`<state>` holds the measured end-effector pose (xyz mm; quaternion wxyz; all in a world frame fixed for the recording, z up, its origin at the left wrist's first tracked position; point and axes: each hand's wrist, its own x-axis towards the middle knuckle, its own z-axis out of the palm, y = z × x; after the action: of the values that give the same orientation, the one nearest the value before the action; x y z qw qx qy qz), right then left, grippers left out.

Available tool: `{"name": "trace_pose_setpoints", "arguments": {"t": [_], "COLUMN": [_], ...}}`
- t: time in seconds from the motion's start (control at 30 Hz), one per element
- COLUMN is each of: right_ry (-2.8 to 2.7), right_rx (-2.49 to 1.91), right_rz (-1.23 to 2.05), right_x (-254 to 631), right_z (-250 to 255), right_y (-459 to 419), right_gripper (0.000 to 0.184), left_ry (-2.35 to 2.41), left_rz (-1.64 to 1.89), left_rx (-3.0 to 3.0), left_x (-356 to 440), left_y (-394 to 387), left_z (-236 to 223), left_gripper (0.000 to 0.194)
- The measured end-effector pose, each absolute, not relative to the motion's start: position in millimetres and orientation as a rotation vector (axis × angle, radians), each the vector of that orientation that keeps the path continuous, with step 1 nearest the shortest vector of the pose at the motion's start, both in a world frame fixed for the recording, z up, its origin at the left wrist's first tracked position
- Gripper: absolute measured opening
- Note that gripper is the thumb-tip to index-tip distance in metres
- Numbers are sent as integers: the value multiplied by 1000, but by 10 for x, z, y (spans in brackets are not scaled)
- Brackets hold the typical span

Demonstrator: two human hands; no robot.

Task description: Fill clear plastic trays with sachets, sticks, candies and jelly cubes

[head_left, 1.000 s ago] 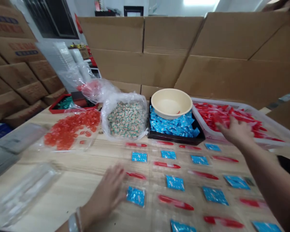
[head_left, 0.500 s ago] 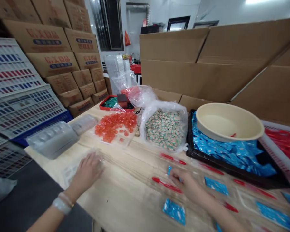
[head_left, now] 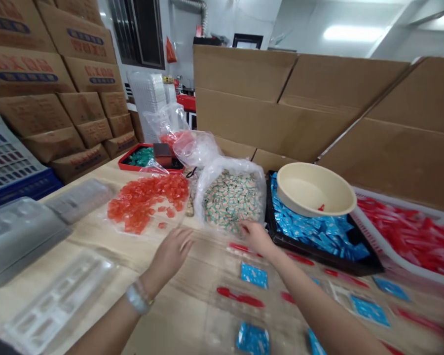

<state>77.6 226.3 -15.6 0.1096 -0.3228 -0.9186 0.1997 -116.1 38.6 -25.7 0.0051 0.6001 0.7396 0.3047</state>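
Currently, I see the left hand [head_left: 172, 254] open and empty by orange candies [head_left: 148, 202]. Right hand [head_left: 255, 237] half-curled at a candy bag [head_left: 232, 197], grip unclear.

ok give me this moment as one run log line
left hand: open, near orange pieces | right hand: beside bag of wrapped pieces

L hand [head_left: 172, 255] open, fingers [head_left: 185, 236] spread, R hand [head_left: 256, 237] tipped down, fingers [head_left: 246, 228] curled, forearms [head_left: 318, 308] reaching fwd
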Motion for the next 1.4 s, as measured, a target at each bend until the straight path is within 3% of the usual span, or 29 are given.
{"name": "trace_pose_setpoints", "arguments": {"t": [0.17,0.33,0.7,1.1,1.4], "right_ry": [-2773,-2758,-2766,-2781,-2798], "right_rx": [-1089,-977,-955,-704,-764], "right_rz": [560,548,431,384,336], "right_x": [909,881,119,216,283], "right_z": [-191,-235,-559,-573,-614], "right_y": [2377,2469,2589,2520,2462], "right_gripper": [21,23,27,15,10], "left_ry": [2301,2446,2439,2118,2075], "left_rz": [786,607,542,866,949], "left_rx": [1606,1388,1276,1575,1560], "left_x": [-942,-1132,-984,-978,-934], "left_y": [1405,1775,1866,1641,1551], "left_z": [-208,-378,-509,-578,-599], "left_gripper": [26,25,22,15,23]}}
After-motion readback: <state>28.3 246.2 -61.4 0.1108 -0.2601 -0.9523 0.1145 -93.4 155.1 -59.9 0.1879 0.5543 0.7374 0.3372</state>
